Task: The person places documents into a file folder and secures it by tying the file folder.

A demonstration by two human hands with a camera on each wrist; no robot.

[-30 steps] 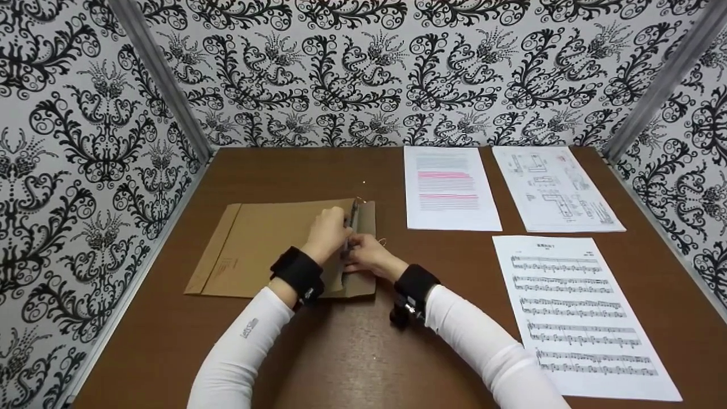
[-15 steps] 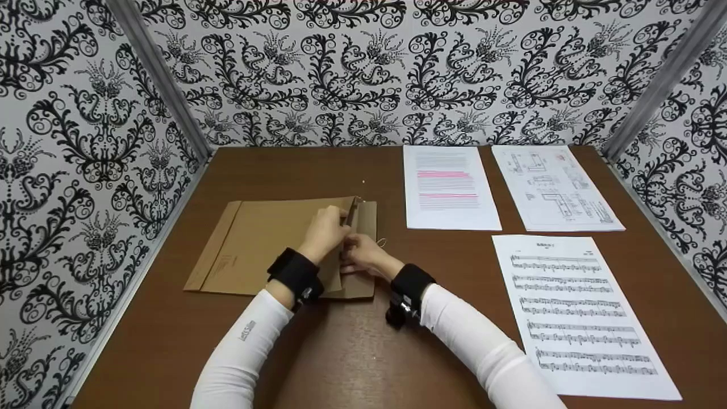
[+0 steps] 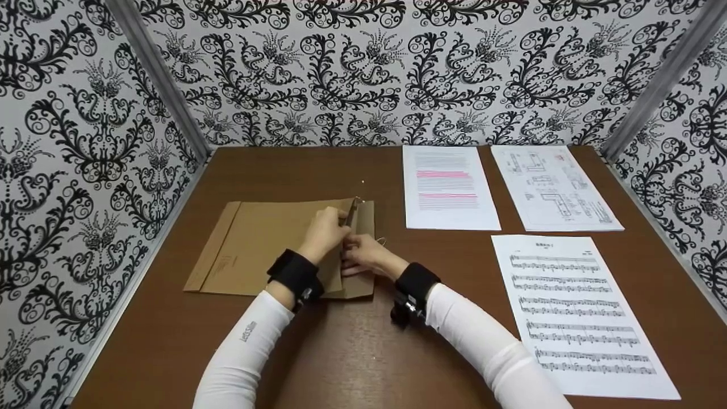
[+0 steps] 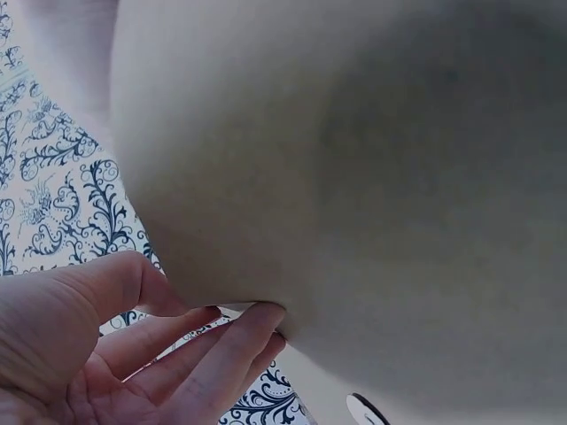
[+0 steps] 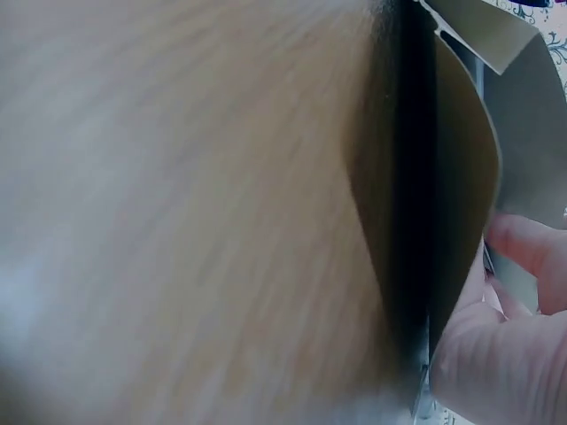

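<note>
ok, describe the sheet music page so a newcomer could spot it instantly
On the brown table, three white sheets lie on the right side. The sheet music page is the nearest one, below the other two. Only it carries rows of staves; the text page has pink highlights, the drawing page has diagrams.

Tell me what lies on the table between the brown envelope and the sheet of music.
Nothing: in the head view a bare strip of table separates the envelope from the sheet music.
</note>
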